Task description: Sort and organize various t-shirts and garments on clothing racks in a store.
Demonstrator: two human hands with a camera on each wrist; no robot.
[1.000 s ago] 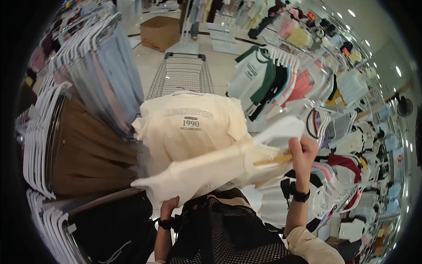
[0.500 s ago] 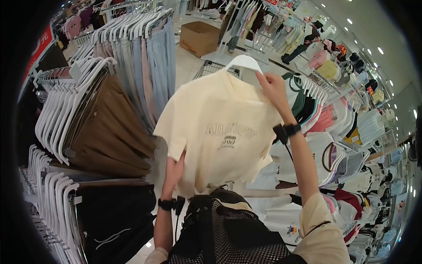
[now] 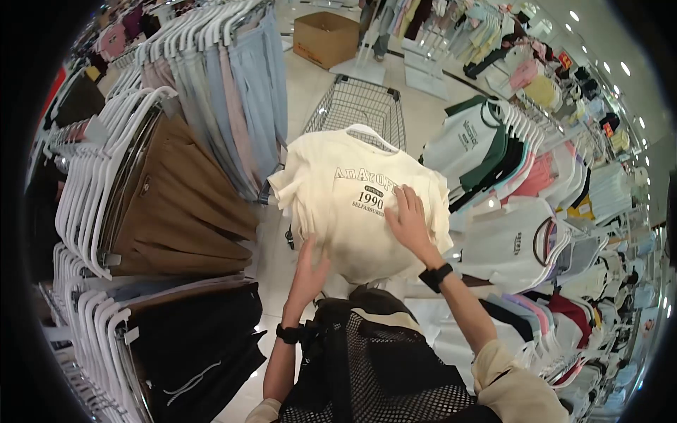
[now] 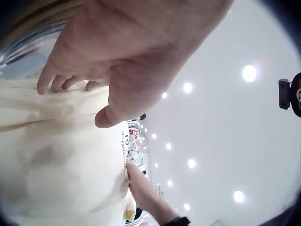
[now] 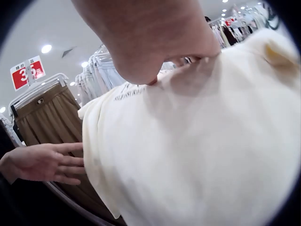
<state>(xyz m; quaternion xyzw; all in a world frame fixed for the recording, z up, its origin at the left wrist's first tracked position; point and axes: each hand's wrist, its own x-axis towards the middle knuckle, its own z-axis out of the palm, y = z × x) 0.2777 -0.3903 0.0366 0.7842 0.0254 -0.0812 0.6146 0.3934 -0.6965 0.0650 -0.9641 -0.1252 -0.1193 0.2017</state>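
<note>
A cream T-shirt (image 3: 338,240) with dark lettering and "1990" on its front lies spread across the near end of a wire shopping cart (image 3: 363,106). A white hanger (image 3: 368,132) shows at its neck. My right hand (image 3: 412,224) rests on the chest print, fingers extended. At the shirt's lower left side, my left hand (image 3: 307,276) has its fingers spread, fingertips right at the edge. The left wrist view shows this left hand (image 4: 122,56) over the cream cloth (image 4: 56,165), thumb apart from the fingers.
Brown trousers (image 3: 183,204) and black trousers (image 3: 190,345) hang on racks to the left, light-blue trousers (image 3: 257,92) beyond. White shirts (image 3: 504,243) hang on a rack at the right. A cardboard box (image 3: 326,40) stands on the floor ahead.
The shirt on its hanger was swung up in front of me, then laid down over the cart. My right hand has let go of the hanger and come down onto the print; the left has released the cloth.
</note>
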